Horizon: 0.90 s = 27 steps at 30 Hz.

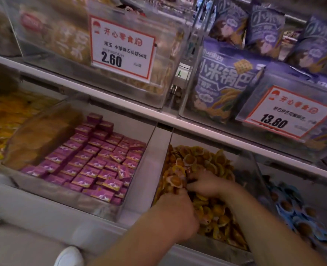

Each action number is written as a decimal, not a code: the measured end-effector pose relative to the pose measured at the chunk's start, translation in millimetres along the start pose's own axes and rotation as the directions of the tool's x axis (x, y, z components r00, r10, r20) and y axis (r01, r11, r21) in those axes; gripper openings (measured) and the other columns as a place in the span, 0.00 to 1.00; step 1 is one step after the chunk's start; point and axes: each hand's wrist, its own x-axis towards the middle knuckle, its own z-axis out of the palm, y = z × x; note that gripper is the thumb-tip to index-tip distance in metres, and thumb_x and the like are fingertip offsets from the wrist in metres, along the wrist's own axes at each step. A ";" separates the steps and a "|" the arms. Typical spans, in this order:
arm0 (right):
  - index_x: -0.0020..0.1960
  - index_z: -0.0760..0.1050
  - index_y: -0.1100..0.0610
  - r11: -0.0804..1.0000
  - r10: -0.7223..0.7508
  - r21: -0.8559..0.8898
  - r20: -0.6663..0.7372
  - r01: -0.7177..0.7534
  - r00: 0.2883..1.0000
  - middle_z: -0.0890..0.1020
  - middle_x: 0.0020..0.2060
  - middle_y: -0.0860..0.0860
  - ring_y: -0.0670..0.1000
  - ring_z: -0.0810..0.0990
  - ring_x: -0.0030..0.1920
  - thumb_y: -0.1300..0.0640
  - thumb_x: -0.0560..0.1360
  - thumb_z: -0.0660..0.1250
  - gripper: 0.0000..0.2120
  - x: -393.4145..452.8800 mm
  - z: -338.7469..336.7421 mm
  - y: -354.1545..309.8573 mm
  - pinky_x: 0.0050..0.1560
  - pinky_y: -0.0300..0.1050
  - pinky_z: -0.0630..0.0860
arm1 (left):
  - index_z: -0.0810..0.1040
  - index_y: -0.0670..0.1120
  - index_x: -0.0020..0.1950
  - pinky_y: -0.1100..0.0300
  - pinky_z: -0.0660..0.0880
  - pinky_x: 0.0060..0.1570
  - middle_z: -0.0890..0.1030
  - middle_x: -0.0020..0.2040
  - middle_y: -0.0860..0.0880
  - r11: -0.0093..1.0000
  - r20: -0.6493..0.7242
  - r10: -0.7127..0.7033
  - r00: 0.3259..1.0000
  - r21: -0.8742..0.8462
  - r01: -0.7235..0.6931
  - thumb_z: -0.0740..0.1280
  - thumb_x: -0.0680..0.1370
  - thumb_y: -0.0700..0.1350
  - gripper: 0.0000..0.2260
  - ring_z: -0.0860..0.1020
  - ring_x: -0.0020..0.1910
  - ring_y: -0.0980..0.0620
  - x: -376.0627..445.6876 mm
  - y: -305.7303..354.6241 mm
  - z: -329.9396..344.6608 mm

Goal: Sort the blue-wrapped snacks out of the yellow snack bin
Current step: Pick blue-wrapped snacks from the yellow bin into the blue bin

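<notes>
Both hands are sunk into the yellow snack bin (254, 169), a clear hard-plastic trough heaped with small glossy yellow-wrapped snacks (212, 162), each a crinkled packet with a round amber centre. The left hand (176, 212) sits near the front of the heap, knuckles up and fingers curled down into the packets; whether it pinches anything is hidden under the hand itself. The right hand (206, 184) lies just beyond it, fingers bent and dug into the pile, a few yellow wrappers bunched against the fingertips, though motion blur makes the grip hard to read, so it may be merely raking. The two hands nearly touch. The blue-wrapped snacks (293, 210) lie in the next compartment to the right, ring-shaped blue wrappers with brown centres, partly cut off by the right forearm and the frame edge; none shows clearly among the yellow ones. To the left, a clear bin holds rows of small flat purple boxes (93, 162). Above, on the white shelf rail (120, 100), stand matte lavender bags (224, 83) and two price cards (122, 48).
</notes>
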 end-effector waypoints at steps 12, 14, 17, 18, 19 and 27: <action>0.57 0.82 0.61 0.139 -0.239 0.981 -0.101 0.137 0.966 0.84 0.51 0.61 0.58 0.84 0.50 0.72 0.67 0.63 0.21 -24.2 -3.5 3.8 0.51 0.51 0.83 | 0.57 0.52 0.76 0.50 0.74 0.61 0.42 0.81 0.49 0.979 -0.338 0.200 0.920 0.100 -0.176 0.62 0.78 0.52 0.28 0.74 0.65 0.42 1.2 -5.5 19.7; 0.59 0.79 0.62 0.071 -0.279 0.991 -0.094 0.118 0.956 0.83 0.49 0.61 0.59 0.83 0.48 0.70 0.68 0.63 0.21 -31.7 -4.4 7.2 0.51 0.57 0.81 | 0.59 0.54 0.77 0.54 0.73 0.60 0.47 0.81 0.54 0.976 -0.400 0.215 0.891 0.050 -0.213 0.63 0.77 0.48 0.29 0.75 0.65 0.45 1.9 -10.7 19.8; 0.64 0.77 0.60 0.057 -0.304 0.996 -0.051 0.071 0.951 0.82 0.52 0.60 0.60 0.82 0.48 0.66 0.71 0.65 0.22 -44.5 -4.0 6.5 0.49 0.58 0.80 | 0.67 0.56 0.71 0.57 0.73 0.56 0.66 0.71 0.54 0.966 -0.479 0.220 0.849 -0.016 -0.260 0.64 0.75 0.43 0.25 0.76 0.60 0.50 4.2 -17.8 14.6; 0.65 0.77 0.60 0.084 -0.272 0.993 -0.055 0.081 0.961 0.83 0.52 0.59 0.58 0.83 0.48 0.64 0.73 0.65 0.20 -48.4 -3.3 4.5 0.46 0.55 0.81 | 0.68 0.56 0.69 0.57 0.75 0.53 0.72 0.64 0.53 0.967 -0.481 0.215 0.850 -0.017 -0.255 0.64 0.74 0.43 0.24 0.77 0.57 0.50 5.3 -18.4 14.2; 0.64 0.78 0.58 0.155 -0.207 0.980 -0.088 0.121 0.974 0.83 0.53 0.58 0.56 0.84 0.47 0.63 0.76 0.64 0.16 -51.2 -2.2 3.8 0.43 0.51 0.81 | 0.69 0.56 0.67 0.56 0.75 0.49 0.76 0.57 0.52 0.970 -0.469 0.208 0.859 -0.012 -0.241 0.64 0.74 0.43 0.22 0.78 0.54 0.49 7.1 -17.9 14.5; 0.61 0.79 0.49 0.924 0.043 0.353 -0.470 0.144 0.881 0.81 0.58 0.51 0.42 0.78 0.43 0.62 0.81 0.61 0.15 -75.8 -1.7 26.6 0.37 0.25 0.71 | 0.74 0.58 0.67 0.52 0.76 0.60 0.81 0.62 0.50 0.992 -0.228 0.129 0.965 0.035 -0.124 0.67 0.74 0.48 0.20 0.78 0.62 0.46 34.6 -8.7 7.3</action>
